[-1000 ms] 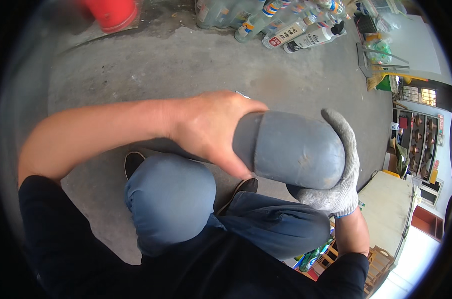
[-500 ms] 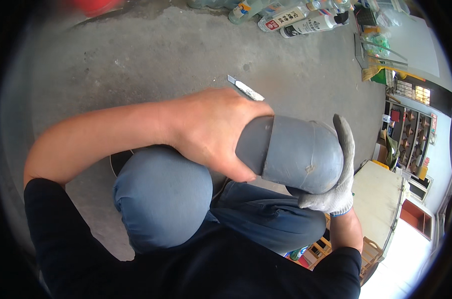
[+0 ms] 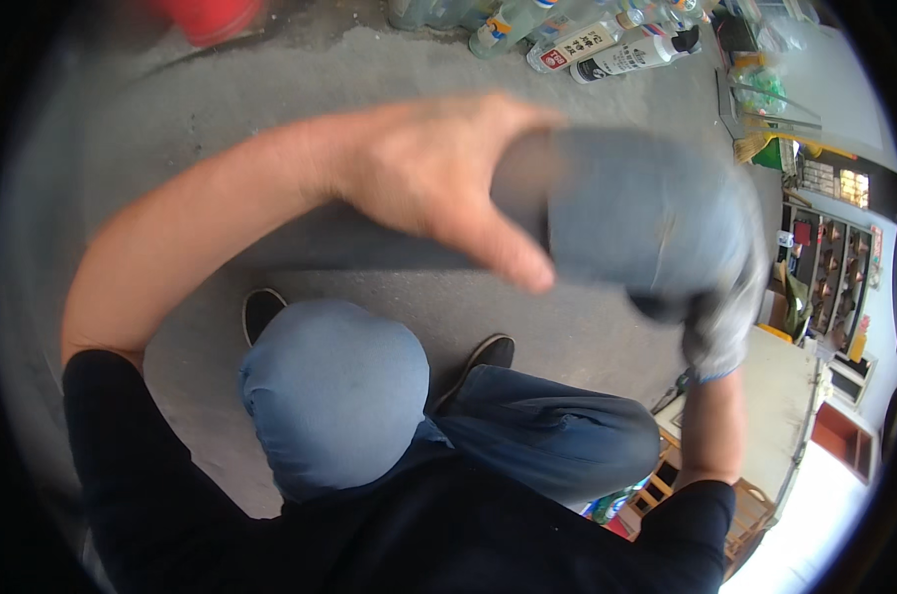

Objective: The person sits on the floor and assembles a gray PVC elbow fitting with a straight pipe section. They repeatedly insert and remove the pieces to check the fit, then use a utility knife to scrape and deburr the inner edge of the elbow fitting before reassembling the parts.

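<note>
A grey plastic pipe [image 3: 359,243] with a wide elbow fitting [image 3: 636,218] on its right end hangs across in front of me, above my knees. My bare left hand [image 3: 438,173] is wrapped round the pipe just beside the fitting's rim, thumb on the near side. On the outer right side of the elbow, my right hand [image 3: 730,307], in a light knitted glove, grips its curve. Both the fitting and the glove are smeared by motion. The elbow's dark opening shows at its underside. The pipe's left part runs behind my left forearm.
Several bottles [image 3: 607,49] lie and stand on the concrete floor at the far side. A red container [image 3: 211,15] is at the far left. To the right are a pale-topped table [image 3: 765,396], a wooden chair [image 3: 750,510] and a shelf rack [image 3: 829,267]. My knees and shoes are below the pipe.
Both hands have raised the pipe and elbow up and away from my lap, slightly to the right. My shoes now show below, and the utility knife on the floor is hidden.
</note>
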`<move>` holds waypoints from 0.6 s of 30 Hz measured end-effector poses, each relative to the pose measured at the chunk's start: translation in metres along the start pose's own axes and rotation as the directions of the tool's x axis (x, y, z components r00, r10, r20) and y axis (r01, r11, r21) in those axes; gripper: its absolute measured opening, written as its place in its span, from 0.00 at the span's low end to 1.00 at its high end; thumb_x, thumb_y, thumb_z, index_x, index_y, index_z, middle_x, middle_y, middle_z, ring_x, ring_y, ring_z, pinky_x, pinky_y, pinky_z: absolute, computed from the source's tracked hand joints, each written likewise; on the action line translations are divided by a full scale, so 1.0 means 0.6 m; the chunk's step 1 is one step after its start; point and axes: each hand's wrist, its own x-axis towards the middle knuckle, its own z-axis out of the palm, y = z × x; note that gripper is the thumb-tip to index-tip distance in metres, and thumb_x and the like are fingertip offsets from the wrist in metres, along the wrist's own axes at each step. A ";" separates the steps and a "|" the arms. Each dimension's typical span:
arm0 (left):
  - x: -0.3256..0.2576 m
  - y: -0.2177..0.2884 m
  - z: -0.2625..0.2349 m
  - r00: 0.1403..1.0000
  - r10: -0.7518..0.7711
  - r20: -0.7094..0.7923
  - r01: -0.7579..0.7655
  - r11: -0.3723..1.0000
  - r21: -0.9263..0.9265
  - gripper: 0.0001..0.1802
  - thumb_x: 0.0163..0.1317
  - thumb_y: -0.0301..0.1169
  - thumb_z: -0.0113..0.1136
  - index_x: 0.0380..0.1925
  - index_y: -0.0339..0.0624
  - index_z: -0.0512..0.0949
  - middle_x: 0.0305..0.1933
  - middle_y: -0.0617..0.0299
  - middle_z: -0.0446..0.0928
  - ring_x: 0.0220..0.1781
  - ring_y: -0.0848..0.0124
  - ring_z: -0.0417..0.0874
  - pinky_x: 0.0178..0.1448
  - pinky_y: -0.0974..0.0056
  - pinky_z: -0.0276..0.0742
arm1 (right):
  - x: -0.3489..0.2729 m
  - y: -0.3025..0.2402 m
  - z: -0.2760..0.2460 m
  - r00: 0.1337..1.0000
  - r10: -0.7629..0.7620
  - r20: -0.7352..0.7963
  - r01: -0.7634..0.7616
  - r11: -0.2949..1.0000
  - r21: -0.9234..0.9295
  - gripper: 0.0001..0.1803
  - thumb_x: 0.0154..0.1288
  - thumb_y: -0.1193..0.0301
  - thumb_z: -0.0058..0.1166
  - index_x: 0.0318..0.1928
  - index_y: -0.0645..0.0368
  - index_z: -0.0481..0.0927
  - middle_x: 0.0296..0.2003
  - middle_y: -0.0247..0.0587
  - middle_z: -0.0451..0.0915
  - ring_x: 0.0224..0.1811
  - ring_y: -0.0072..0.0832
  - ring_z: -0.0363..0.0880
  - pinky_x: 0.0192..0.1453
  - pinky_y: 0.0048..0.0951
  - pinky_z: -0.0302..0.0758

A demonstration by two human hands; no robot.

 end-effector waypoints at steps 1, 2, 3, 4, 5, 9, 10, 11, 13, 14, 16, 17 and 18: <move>-0.003 0.016 -0.020 0.994 0.075 -0.084 -0.075 0.997 -0.006 0.52 0.44 0.41 0.87 0.68 0.31 0.72 0.58 0.52 0.83 0.61 0.65 0.83 0.67 0.58 0.79 | 0.036 -0.032 0.004 0.996 -0.081 0.039 0.085 0.992 -0.096 0.63 0.46 0.40 0.77 0.77 0.62 0.67 0.67 0.54 0.77 0.68 0.45 0.80 0.71 0.47 0.77; -0.001 0.027 -0.046 0.982 0.123 -0.143 -0.113 0.990 0.079 0.50 0.46 0.41 0.86 0.68 0.32 0.72 0.58 0.53 0.83 0.60 0.65 0.83 0.67 0.59 0.79 | 0.067 -0.072 0.000 0.985 -0.158 0.074 0.170 0.962 -0.215 0.57 0.52 0.42 0.73 0.77 0.61 0.69 0.65 0.54 0.79 0.65 0.44 0.82 0.69 0.45 0.79; -0.009 0.034 -0.076 0.985 0.076 -0.154 -0.069 0.996 0.054 0.48 0.48 0.45 0.84 0.65 0.31 0.75 0.56 0.51 0.85 0.59 0.62 0.85 0.66 0.58 0.80 | 0.101 -0.099 0.006 0.965 -0.232 0.125 0.260 0.912 -0.315 0.51 0.58 0.44 0.70 0.76 0.59 0.70 0.63 0.53 0.81 0.63 0.43 0.84 0.67 0.44 0.81; -0.006 0.034 -0.098 0.987 0.044 -0.153 -0.041 0.999 0.020 0.47 0.49 0.50 0.83 0.63 0.29 0.77 0.54 0.49 0.86 0.58 0.59 0.87 0.66 0.57 0.81 | 0.127 -0.116 0.013 0.956 -0.252 0.148 0.291 0.871 -0.396 0.45 0.65 0.45 0.66 0.75 0.58 0.72 0.61 0.53 0.83 0.60 0.42 0.86 0.65 0.42 0.83; -0.005 0.036 -0.110 0.957 0.070 -0.282 -0.043 0.994 0.100 0.48 0.49 0.50 0.83 0.64 0.30 0.76 0.56 0.48 0.85 0.60 0.59 0.86 0.67 0.56 0.80 | 0.152 -0.130 0.017 0.955 -0.254 0.153 0.296 0.850 -0.436 0.40 0.71 0.47 0.62 0.75 0.57 0.74 0.59 0.52 0.85 0.58 0.41 0.88 0.63 0.40 0.85; -0.018 0.006 -0.147 0.746 0.225 -0.627 0.078 0.905 0.417 0.53 0.49 0.51 0.83 0.69 0.30 0.71 0.64 0.45 0.81 0.66 0.56 0.83 0.73 0.54 0.76 | 0.152 -0.256 0.088 0.919 -0.263 0.294 0.390 0.722 -0.572 0.47 0.69 0.42 0.62 0.74 0.65 0.69 0.54 0.58 0.85 0.53 0.39 0.88 0.59 0.37 0.84; -0.022 -0.003 -0.152 0.690 0.272 -0.671 0.133 0.863 0.487 0.54 0.49 0.51 0.83 0.70 0.30 0.70 0.66 0.44 0.80 0.68 0.55 0.82 0.75 0.54 0.74 | 0.142 -0.277 0.102 0.895 -0.297 0.332 0.444 0.643 -0.623 0.46 0.69 0.43 0.61 0.74 0.66 0.69 0.51 0.59 0.86 0.50 0.37 0.89 0.58 0.36 0.84; -0.031 -0.004 -0.159 0.667 0.191 -0.720 0.230 0.867 0.442 0.56 0.48 0.51 0.83 0.71 0.31 0.69 0.67 0.44 0.79 0.71 0.54 0.79 0.76 0.54 0.72 | 0.142 -0.292 0.111 0.875 -0.318 0.365 0.483 0.609 -0.628 0.46 0.70 0.44 0.61 0.74 0.66 0.68 0.48 0.59 0.88 0.47 0.36 0.90 0.57 0.35 0.84; -0.010 0.016 -0.175 0.783 0.163 -0.601 0.163 0.878 0.450 0.54 0.49 0.50 0.83 0.71 0.31 0.70 0.67 0.47 0.79 0.70 0.58 0.80 0.74 0.56 0.74 | 0.167 -0.320 0.067 0.829 -0.229 0.511 0.491 0.735 -0.467 0.37 0.71 0.50 0.61 0.68 0.65 0.74 0.51 0.60 0.87 0.50 0.42 0.89 0.60 0.38 0.82; 0.003 0.037 -0.182 0.864 0.130 -0.487 0.110 0.894 0.435 0.53 0.50 0.49 0.82 0.71 0.31 0.70 0.67 0.48 0.79 0.69 0.60 0.80 0.73 0.57 0.75 | 0.176 -0.343 0.042 0.803 -0.174 0.570 0.457 0.793 -0.402 0.32 0.71 0.53 0.60 0.66 0.64 0.77 0.53 0.60 0.86 0.52 0.44 0.88 0.62 0.39 0.82; -0.050 0.035 -0.188 0.919 -0.072 -0.388 0.165 0.963 0.211 0.51 0.53 0.48 0.80 0.71 0.31 0.70 0.66 0.51 0.80 0.67 0.64 0.81 0.72 0.59 0.76 | 0.194 -0.265 0.090 0.736 -0.447 0.509 0.645 0.692 -0.324 0.26 0.73 0.57 0.57 0.62 0.64 0.80 0.55 0.57 0.86 0.55 0.43 0.87 0.63 0.38 0.80; -0.057 0.032 -0.183 0.942 -0.140 -0.304 0.173 0.981 0.084 0.50 0.55 0.47 0.80 0.72 0.31 0.70 0.65 0.52 0.81 0.66 0.65 0.81 0.71 0.60 0.76 | 0.202 -0.238 0.102 0.752 -0.486 0.445 0.636 0.712 -0.297 0.24 0.74 0.59 0.54 0.60 0.64 0.82 0.56 0.56 0.86 0.56 0.42 0.86 0.64 0.38 0.79; -0.059 0.017 -0.169 0.951 -0.217 -0.220 0.211 0.976 -0.050 0.48 0.56 0.46 0.79 0.71 0.31 0.70 0.64 0.53 0.81 0.66 0.66 0.81 0.70 0.60 0.77 | 0.205 -0.209 0.110 0.770 -0.513 0.380 0.624 0.731 -0.277 0.22 0.75 0.61 0.51 0.58 0.64 0.84 0.57 0.54 0.86 0.57 0.41 0.85 0.65 0.37 0.79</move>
